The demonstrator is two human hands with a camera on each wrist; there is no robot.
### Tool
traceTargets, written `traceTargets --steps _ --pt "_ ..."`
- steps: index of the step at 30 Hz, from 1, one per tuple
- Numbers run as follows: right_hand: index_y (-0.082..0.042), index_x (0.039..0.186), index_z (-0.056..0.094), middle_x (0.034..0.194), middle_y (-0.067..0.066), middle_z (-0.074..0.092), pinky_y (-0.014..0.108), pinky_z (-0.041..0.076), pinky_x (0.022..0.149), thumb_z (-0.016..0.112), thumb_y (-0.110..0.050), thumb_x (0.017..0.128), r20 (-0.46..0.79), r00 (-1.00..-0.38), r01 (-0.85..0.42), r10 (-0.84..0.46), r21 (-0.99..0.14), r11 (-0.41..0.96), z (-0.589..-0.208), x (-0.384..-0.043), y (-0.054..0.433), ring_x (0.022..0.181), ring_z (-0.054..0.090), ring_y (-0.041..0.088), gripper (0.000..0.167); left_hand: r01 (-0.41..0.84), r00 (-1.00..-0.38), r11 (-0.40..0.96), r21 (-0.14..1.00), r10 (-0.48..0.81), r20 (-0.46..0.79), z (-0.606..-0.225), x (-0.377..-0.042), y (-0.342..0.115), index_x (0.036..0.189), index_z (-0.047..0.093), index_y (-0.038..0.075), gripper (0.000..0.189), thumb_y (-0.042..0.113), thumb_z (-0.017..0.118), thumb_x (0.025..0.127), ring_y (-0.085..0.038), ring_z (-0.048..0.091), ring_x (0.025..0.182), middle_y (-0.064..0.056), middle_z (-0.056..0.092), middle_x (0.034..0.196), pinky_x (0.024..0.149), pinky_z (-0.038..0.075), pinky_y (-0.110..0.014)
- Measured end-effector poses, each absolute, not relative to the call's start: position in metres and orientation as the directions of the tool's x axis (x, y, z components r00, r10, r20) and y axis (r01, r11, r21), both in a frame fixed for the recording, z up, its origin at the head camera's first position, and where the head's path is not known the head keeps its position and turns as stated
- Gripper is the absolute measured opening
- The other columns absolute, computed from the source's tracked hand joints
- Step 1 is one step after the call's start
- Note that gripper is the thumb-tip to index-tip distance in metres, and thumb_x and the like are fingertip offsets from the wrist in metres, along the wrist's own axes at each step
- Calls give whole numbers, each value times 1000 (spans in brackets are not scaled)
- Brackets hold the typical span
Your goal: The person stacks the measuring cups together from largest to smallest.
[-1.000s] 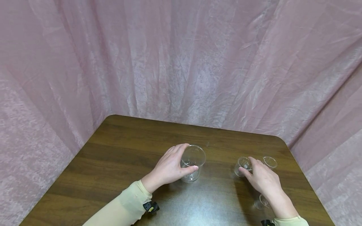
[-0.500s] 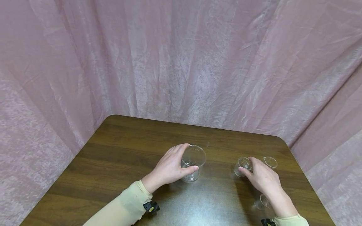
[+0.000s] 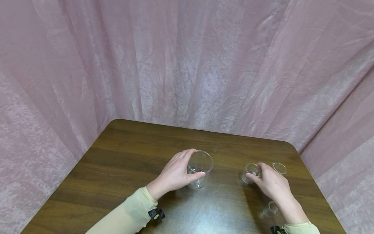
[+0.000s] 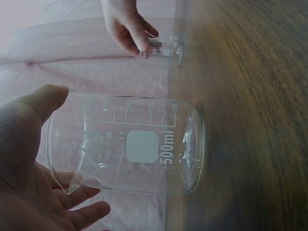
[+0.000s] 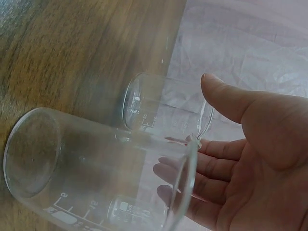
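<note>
A large clear glass beaker [image 3: 203, 165] marked 500ml stands upright on the wooden table. My left hand [image 3: 175, 172] grips it at the rim, thumb on the near side and fingers at the far side. In the left wrist view the white scale of this beaker [image 4: 144, 144] faces the camera. Further right, my right hand [image 3: 274, 184] holds a smaller glass beaker [image 3: 249, 177] by its rim between thumb and fingers. The right wrist view shows this small beaker [image 5: 161, 106] with its base at the tabletop and the fingers partly seen through glass.
Another small beaker [image 3: 267, 211] stands beside the right wrist and looms in the foreground of the right wrist view. Beyond the right hand is one more beaker [image 3: 279, 168], partly hidden. A pink curtain [image 3: 187, 65] hangs behind the table [image 3: 131, 146].
</note>
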State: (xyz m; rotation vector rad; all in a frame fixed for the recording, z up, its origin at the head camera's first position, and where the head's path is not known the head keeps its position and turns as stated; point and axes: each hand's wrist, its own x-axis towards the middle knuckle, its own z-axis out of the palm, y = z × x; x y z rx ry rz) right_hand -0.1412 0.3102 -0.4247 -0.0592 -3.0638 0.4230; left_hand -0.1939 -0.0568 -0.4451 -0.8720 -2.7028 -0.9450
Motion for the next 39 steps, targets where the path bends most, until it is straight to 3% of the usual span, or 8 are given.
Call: traceTargets --steps 5,15,33,39 --pt "-8 108 65 88 -2 63 49 52 62 79 -54 100 47 -998 33 49 -287 957 -425 -140 308 73 58 18 48 569 -821 633 525 475 316 -446 -194 -57 157 53 8 87 58 84 92 -34 56 144 -13 61 154 122 43 -53" --pt "1 128 69 94 -1 69 57 58 69 79 -60 97 80 -995 28 55 -307 951 -420 -137 300 81 67 21 70 568 -821 635 524 476 315 -444 -194 -57 158 53 8 87 58 84 93 -33 56 145 -14 61 155 123 42 -53" --pt "-7 120 70 90 -5 66 48 53 65 81 -63 95 148 -987 1 56 -350 937 -403 -133 274 76 61 15 62 581 -813 627 518 482 329 -447 -195 -57 157 53 6 88 57 84 93 -34 57 144 -15 62 153 122 43 -54" --pt "-6 124 71 93 -3 69 49 54 66 81 -63 95 154 -987 -10 47 -347 938 -393 -131 261 79 64 15 64 586 -809 621 521 484 333 -447 -195 -57 157 53 4 88 56 84 93 -35 57 144 -15 62 152 122 42 -55"
